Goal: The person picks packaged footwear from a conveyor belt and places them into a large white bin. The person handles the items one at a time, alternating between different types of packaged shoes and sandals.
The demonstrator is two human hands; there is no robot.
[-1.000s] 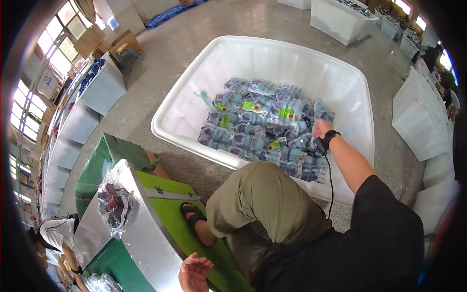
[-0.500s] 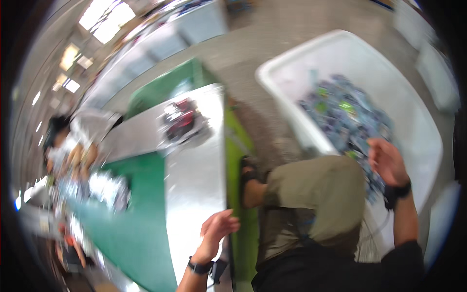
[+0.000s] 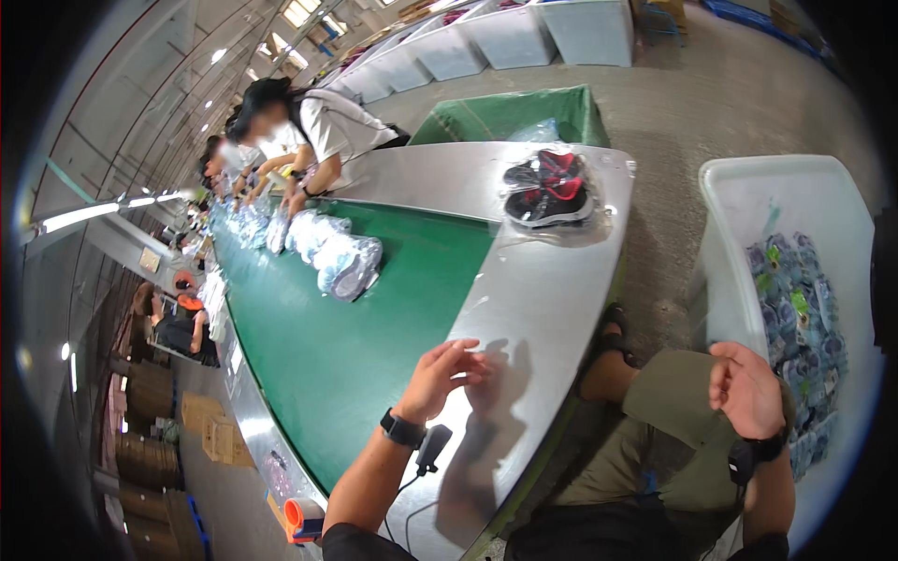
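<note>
Above the metal worktop (image 3: 538, 280), our left grip (image 3: 438, 379) hangs half open, empty; our right grip (image 3: 748, 391), loosely curled and empty, hovers near the white bin (image 3: 718, 243). Bagged black-and-red shoes (image 3: 550, 192) lie at the worktop's far end.

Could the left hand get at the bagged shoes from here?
Probably yes, with a forward stretch: the left hand looks empty, and only metal tabletop seems to lie between it and the bagged shoes.

The tabletop (image 3: 552, 280) is silver; belt (image 3: 412, 290) green; bin (image 3: 730, 252) white.
</note>
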